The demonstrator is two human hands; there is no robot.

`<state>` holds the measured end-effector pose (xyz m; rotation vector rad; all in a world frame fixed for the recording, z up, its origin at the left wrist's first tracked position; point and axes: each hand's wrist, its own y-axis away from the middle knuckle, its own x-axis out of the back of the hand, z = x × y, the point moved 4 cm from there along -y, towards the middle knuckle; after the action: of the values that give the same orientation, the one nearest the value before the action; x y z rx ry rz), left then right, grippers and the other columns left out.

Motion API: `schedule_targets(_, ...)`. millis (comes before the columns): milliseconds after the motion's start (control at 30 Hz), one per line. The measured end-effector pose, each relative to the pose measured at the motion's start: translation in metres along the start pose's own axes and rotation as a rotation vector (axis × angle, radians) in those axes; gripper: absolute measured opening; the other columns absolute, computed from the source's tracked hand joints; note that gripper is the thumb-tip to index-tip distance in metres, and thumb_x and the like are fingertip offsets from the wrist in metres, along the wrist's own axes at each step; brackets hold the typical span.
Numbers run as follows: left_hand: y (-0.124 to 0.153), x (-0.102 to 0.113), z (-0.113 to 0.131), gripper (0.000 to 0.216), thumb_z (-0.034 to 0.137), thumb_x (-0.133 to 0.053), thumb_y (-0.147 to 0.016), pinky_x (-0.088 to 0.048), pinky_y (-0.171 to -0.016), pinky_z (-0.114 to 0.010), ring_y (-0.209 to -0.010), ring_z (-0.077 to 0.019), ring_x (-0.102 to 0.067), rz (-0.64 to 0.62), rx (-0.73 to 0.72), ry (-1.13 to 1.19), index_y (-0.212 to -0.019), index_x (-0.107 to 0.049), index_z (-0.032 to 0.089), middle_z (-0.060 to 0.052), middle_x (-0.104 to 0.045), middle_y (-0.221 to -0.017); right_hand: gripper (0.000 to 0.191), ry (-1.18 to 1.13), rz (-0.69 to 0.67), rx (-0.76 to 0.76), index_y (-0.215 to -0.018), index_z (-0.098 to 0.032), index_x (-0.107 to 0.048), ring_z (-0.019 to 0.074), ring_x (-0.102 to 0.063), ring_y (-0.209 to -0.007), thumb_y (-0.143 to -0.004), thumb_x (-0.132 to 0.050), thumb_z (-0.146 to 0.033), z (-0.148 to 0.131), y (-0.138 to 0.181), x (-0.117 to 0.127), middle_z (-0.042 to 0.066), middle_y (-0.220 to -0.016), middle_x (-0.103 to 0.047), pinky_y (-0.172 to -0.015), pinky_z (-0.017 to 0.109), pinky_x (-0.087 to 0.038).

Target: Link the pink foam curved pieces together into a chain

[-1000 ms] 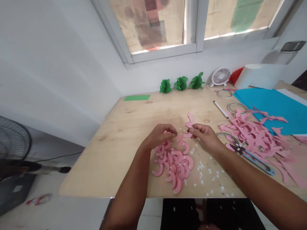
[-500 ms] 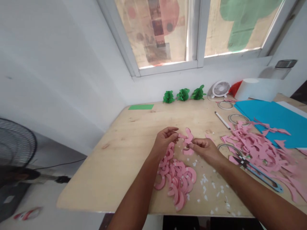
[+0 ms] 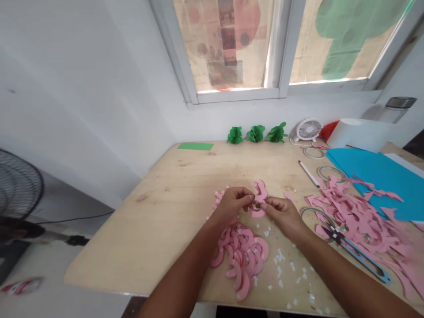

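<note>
My left hand (image 3: 236, 202) and my right hand (image 3: 282, 213) nearly meet over the wooden table, fingertips pinched together. Between them is a curved pink paper strip (image 3: 261, 190), its upper end standing above the fingers. A second pink curved piece (image 3: 258, 213) shows just below the fingertips. The exact grip is partly hidden by the fingers. Near my left wrist lies a heap of pink paper curves (image 3: 243, 254), some with white tabs on them. More pink paper pieces (image 3: 218, 198) peek out behind my left hand.
Small white paper bits (image 3: 280, 258) are scattered below my right hand. To the right lie scissors (image 3: 357, 251), pink scraps (image 3: 357, 212), tape rings (image 3: 331, 172), a white pen (image 3: 308, 173) and blue sheets (image 3: 391, 181). Green paper shapes (image 3: 255, 133) and a small fan (image 3: 308, 130) stand along the wall.
My left hand has moved right and slightly down, bringing its fingertips close to those of my right hand. Pink pieces behind the left hand have come into view. The camera view has shifted slightly.
</note>
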<state>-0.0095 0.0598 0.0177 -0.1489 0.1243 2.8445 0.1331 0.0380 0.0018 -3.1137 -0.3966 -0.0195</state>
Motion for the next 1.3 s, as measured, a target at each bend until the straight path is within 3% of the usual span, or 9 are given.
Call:
schedule_targets(300,-0.004,0.003,-0.01,0.018,0.03,-0.065,-0.064,-0.04,-0.049,-0.021,-0.049,-0.0107,-0.054,0.114,-0.018,0.038,-0.063,-0.059,0.013,-0.003,-0.062,-0.054,0.032,-0.062,0.011,0.002,-0.071,-0.015,-0.066,0.0156,-0.054,-0.065,-0.071,-0.061,-0.047,-0.001,-0.001,-0.001,0.003,-0.068,-0.062,-0.058,0.025,-0.041)
schedule_targets(500,-0.004,0.021,-0.006,0.016,0.026,-0.068,-0.063,-0.044,-0.055,-0.023,-0.056,-0.0122,-0.059,0.151,-0.012,0.127,-0.068,-0.059,0.013,-0.002,-0.062,-0.057,0.035,-0.061,0.139,-0.079,-0.071,-0.014,-0.066,0.0073,-0.036,-0.042,-0.069,-0.061,-0.049,0.005,-0.004,0.011,-0.003,-0.051,-0.049,-0.041,0.021,-0.025)
schedule_targets(700,0.003,0.023,-0.001,0.017,0.023,-0.07,-0.06,-0.039,-0.045,-0.02,-0.046,-0.01,-0.054,-0.049,0.047,0.292,-0.066,-0.056,0.013,0.002,-0.054,-0.052,0.035,-0.025,0.09,-0.091,-0.065,-0.014,-0.061,0.0058,-0.028,-0.042,-0.07,-0.06,-0.048,0.003,-0.005,0.011,-0.005,-0.047,-0.038,-0.04,0.02,-0.018)
schedule_targets(800,0.003,0.018,-0.003,0.017,0.024,-0.07,-0.062,-0.037,-0.044,-0.02,-0.046,-0.0102,-0.053,-0.08,0.052,0.2,-0.065,-0.058,0.013,0.001,-0.054,-0.051,0.034,0.013,0.062,-0.086,-0.062,-0.014,-0.057,0.0061,-0.028,-0.044,-0.071,-0.059,-0.047,0.002,-0.003,0.006,-0.005,-0.049,-0.038,-0.041,0.02,-0.018)
schedule_targets(1000,0.001,0.008,0.001,0.014,0.024,-0.067,-0.065,-0.036,-0.047,-0.019,-0.046,-0.0073,-0.047,-0.005,-0.028,-0.018,-0.063,-0.061,0.012,0.0,-0.057,-0.051,0.036,0.022,0.028,-0.099,-0.059,-0.016,-0.05,0.007,-0.029,-0.046,-0.072,-0.058,-0.049,0.004,-0.002,-0.001,-0.005,-0.05,-0.036,-0.042,0.02,-0.02)
schedule_targets(1300,-0.003,0.004,-0.009,0.012,0.022,-0.067,-0.062,-0.034,-0.045,-0.018,-0.045,-0.0059,-0.046,0.089,-0.057,-0.02,-0.06,-0.059,0.013,0.002,-0.057,-0.054,0.037,0.042,0.019,-0.103,-0.062,-0.015,-0.052,0.007,-0.031,-0.048,-0.072,-0.058,-0.05,0.005,0.001,-0.001,-0.004,-0.053,-0.039,-0.041,0.02,-0.022)
